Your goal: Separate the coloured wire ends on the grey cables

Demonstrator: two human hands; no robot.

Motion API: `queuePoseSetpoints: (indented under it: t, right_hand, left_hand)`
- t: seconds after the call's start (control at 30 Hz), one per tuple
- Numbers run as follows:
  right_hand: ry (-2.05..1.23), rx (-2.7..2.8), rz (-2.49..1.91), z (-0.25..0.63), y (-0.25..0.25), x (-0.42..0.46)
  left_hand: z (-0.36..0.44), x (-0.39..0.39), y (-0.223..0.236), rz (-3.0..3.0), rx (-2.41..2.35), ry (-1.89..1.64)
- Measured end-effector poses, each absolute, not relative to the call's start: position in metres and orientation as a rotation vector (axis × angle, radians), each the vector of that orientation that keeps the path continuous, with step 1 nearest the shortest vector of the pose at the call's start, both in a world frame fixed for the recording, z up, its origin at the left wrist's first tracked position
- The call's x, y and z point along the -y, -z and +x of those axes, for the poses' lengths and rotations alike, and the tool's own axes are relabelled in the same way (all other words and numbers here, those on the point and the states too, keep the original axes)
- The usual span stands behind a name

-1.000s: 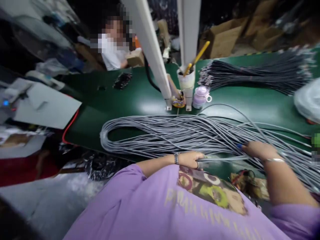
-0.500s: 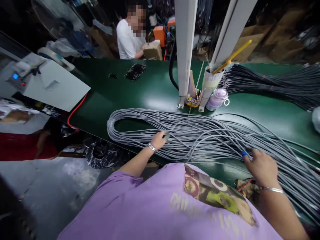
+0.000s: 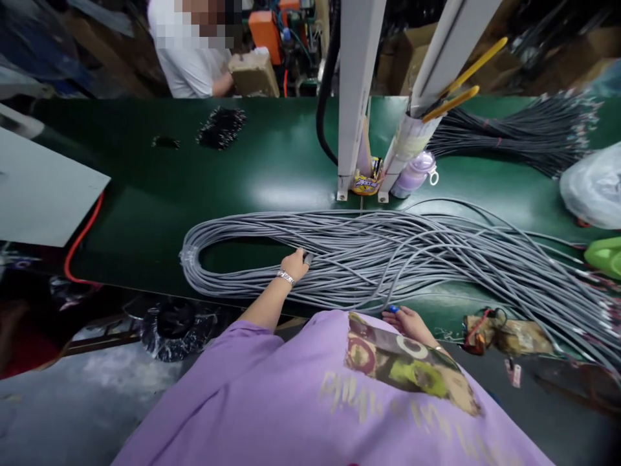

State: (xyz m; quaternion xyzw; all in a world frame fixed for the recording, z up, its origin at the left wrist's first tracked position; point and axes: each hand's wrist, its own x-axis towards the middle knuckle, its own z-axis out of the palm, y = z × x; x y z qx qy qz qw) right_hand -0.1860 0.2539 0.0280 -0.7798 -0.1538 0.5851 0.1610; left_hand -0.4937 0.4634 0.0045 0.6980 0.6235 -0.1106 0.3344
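Observation:
A long looped bundle of grey cables (image 3: 233, 220) lies along the green table, bound with clear wrap at its left bend. My left hand (image 3: 294, 264) is closed over cables on the inner side of the loop. A small dark grey piece shows at its fingertips; I cannot make out what it is. By the bundle's near edge, in front of my shirt, is my right hand (image 3: 408, 323). Its fingers are stretched out and slightly apart, one with a blue tip cover, close to the lowest cables. Whether they touch a cable is unclear.
White metal posts (image 3: 361, 97) rise behind the bundle, beside a purple-lidded jar (image 3: 412, 175) and a cup with yellow-handled tools (image 3: 414, 136). Black cables (image 3: 504, 139) lie back right. A plastic-wrapped bundle (image 3: 594, 184) sits at right. Across the table (image 3: 281, 149), a person (image 3: 189, 65) holds a box.
My right hand has moved left from the bundle's right part to its near edge. My left hand stays on the cables. The view has shifted right.

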Motion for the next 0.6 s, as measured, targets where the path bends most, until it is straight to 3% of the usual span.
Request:
queuePoseSetpoints:
  t: [0.3, 0.5, 0.6]
  right_hand:
    - [-1.629, -0.167, -1.946, -0.195, -0.021, -0.261]
    - [-1.587, -0.212, -1.93, -0.204, -0.022, -0.259]
    - [-1.578, -0.226, -1.89, -0.205, -0.021, -0.256]
  left_hand:
    - [-0.517, -0.408, -0.021, 1.568, -1.174, 0.346]
    - [-0.474, -0.438, 0.003, 1.275, -1.271, 0.098]
    - [-0.447, -0.441, 0.009, 0.749, -1.243, -0.133]
